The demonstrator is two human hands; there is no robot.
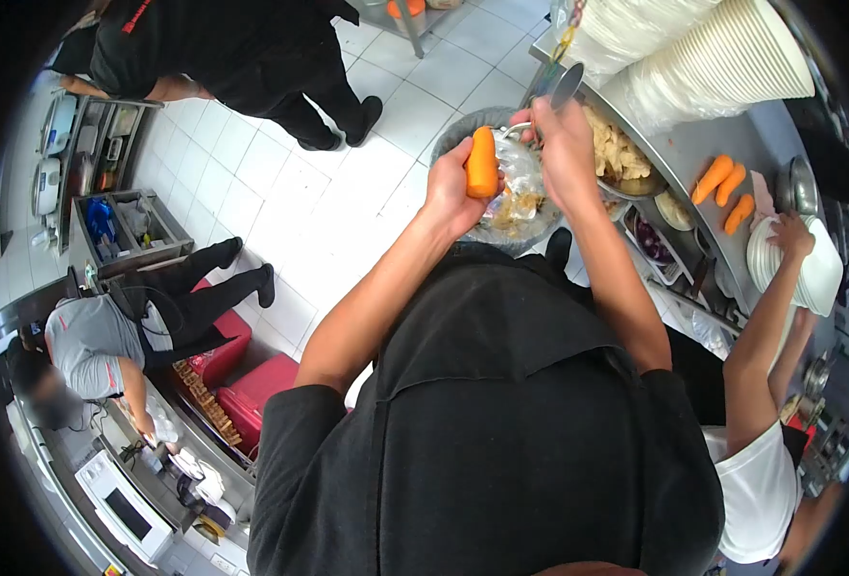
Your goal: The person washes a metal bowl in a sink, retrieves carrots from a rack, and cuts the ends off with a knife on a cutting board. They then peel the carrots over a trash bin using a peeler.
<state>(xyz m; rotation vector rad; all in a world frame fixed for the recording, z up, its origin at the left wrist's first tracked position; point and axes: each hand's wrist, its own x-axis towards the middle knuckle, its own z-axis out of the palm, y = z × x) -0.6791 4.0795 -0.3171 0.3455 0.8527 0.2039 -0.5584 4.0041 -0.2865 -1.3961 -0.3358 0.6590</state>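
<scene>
Head view, and it's the only one: you're gripping the carrot [482,163] upright in your left hand [451,192], fingers wrapped around its lower end, so the top is sticking out for the blade. Your right hand [564,144] is closing around a metal peeler [565,88], right next to the carrot tip. You're holding both over the lined bin [516,206], probably so the scraps are dropping straight in. Three more carrots [724,190] are lying on the steel counter [674,144], well apart. A co-worker's hand [791,235] is resting on a stack of plates [809,269].
</scene>
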